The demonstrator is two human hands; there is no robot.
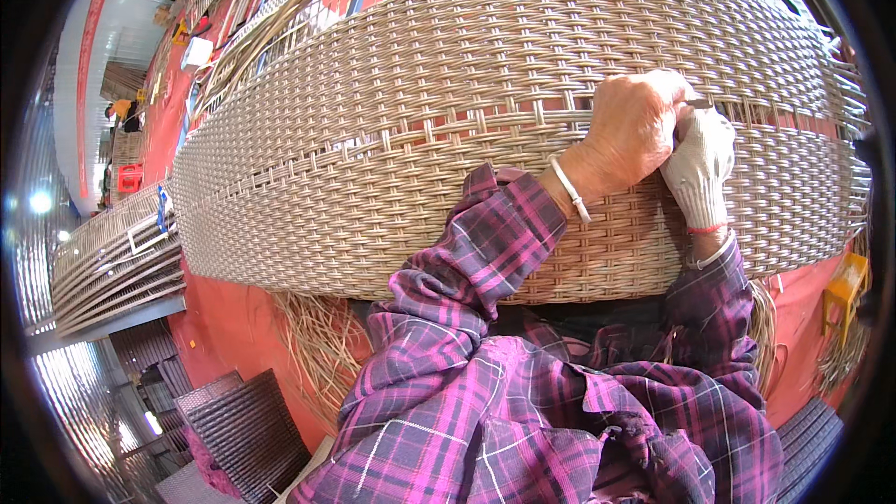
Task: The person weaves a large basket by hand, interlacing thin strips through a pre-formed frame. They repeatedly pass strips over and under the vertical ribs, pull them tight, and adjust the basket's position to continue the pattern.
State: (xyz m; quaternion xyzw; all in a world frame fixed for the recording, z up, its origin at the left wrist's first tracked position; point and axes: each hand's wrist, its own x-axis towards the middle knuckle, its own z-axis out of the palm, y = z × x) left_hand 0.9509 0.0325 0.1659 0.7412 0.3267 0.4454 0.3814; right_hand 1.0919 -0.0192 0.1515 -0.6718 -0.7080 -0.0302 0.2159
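A long woven wicker panel (392,187) of tan, flat strands lies across in front of me. Along its middle runs a more open row with gaps. Over the right part of this row my two hands meet. My left hand (644,121), bare with a white band at the wrist, is closed, its knuckles up. Beside it, my right hand (705,159) in a white knit glove is closed too. Between their fingertips shows the short end of a grey-brown flat strand (700,104). The fingers hide the rest of it.
Loose strands (322,336) hang below the panel's near edge. A yellow stool-like thing (845,289) stands at right on the red floor (238,317). Stacked woven panels (117,257) lie at left, dark ribbed panels (247,429) below them. Other people (121,110) are far off at upper left.
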